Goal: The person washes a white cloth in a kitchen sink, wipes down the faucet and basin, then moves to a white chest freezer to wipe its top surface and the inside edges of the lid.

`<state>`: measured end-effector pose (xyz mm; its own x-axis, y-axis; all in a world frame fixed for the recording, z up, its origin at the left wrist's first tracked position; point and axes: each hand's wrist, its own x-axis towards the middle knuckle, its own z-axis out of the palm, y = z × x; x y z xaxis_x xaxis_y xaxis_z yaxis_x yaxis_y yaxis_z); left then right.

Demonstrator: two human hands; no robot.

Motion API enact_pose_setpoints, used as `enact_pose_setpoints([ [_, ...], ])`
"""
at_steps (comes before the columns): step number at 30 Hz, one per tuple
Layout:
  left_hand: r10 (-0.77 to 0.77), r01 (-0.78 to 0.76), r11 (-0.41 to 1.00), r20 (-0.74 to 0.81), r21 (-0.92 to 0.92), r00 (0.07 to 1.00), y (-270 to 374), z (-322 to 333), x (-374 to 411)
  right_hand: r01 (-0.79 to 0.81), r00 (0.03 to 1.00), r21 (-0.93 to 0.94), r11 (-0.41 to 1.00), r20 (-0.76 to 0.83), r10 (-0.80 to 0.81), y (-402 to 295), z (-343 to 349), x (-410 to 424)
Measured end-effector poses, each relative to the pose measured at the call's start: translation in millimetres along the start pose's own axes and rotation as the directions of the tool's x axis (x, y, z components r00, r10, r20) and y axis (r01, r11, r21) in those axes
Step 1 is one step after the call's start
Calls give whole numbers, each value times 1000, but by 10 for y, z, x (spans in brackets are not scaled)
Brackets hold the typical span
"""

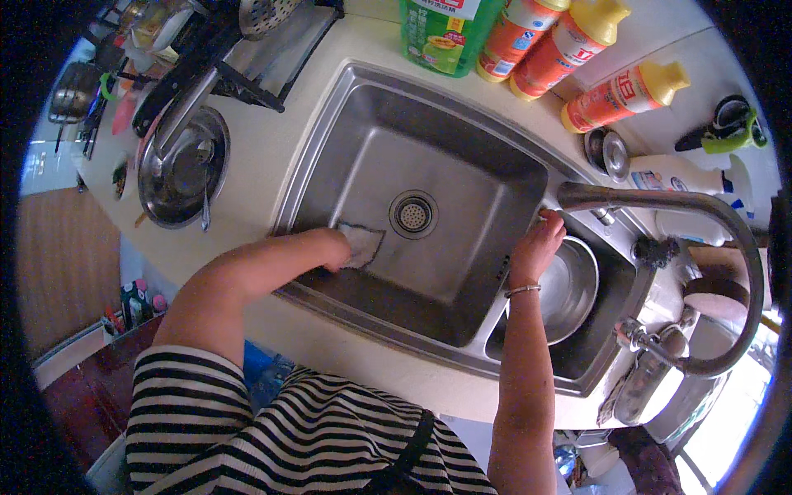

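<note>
My left hand is inside the large stainless steel sink basin, on its left side. It holds a pale, dark-edged cloth that lies against the basin floor. Just right of the cloth is the drain strainer. My right hand, with a bracelet at the wrist, rests at the divider between the two basins. Its fingers are bent close to the base of the flexible-neck faucet; whether they grip anything is hidden. A metal bowl stands in the smaller basin, partly behind my right wrist.
Dish soap bottles, one green and several orange, line the back. The faucet hose arcs over the right side. A steel plate with a spoon sits left, beneath a cleaver and rack. A scrubber lies on the right ledge.
</note>
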<state>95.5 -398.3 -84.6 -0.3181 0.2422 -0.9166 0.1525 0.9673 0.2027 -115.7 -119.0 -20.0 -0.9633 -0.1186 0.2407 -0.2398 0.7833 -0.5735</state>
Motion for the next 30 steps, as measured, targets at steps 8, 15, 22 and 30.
enact_pose_setpoints([
  [8,123,-143,964,-98,-226,987,458,-166,-199,-98,995,-60,993,24,100,-7,-54,15],
  [15,369,-572,802,-613,-170,699,1786,-556,-369,1,998,32,999,-63,1,242,144,57],
  [22,61,-801,303,-828,-517,558,3243,-1348,-803,-599,578,608,521,778,-244,850,-970,-232],
  [30,-432,-630,121,-612,-767,662,3516,-1805,549,-704,539,522,482,834,-116,2222,-1266,-97],
])
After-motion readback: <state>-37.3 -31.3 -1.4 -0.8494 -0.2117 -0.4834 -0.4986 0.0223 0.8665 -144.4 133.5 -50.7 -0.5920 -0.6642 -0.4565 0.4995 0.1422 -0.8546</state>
